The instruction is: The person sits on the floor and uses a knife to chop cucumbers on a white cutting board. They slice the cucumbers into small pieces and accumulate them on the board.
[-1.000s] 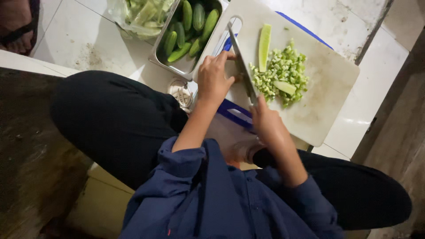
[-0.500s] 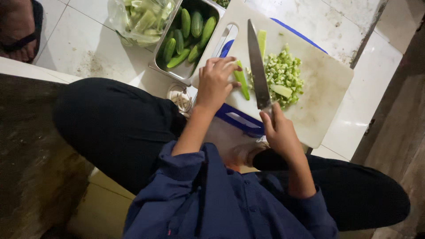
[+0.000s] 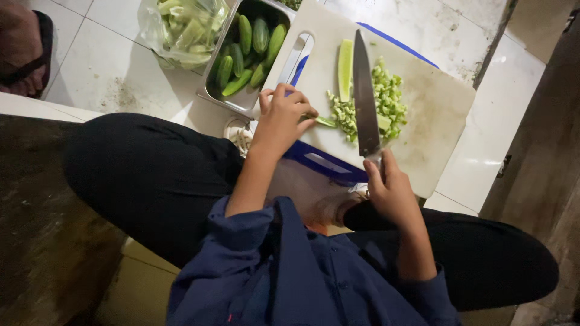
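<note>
I saw a floor (image 3: pixel 121 66) of pale, glossy tiles carrying everything, with grubby smears on the tile near the upper left and mottled staining near the top right. Directly on it lay a blue board (image 3: pixel 326 163), with a white cutting board (image 3: pixel 435 121) stacked on top. Just beside the boards, to the upper left, stood a metal tray (image 3: pixel 226 96) of whole cucumbers, and next to that a clear plastic bag (image 3: pixel 184 30) of green trimmings. A small round dish (image 3: pixel 238 134) sat between the tray and the blue board. A sandalled foot (image 3: pixel 24 54) rested on the tiles at far left.
</note>
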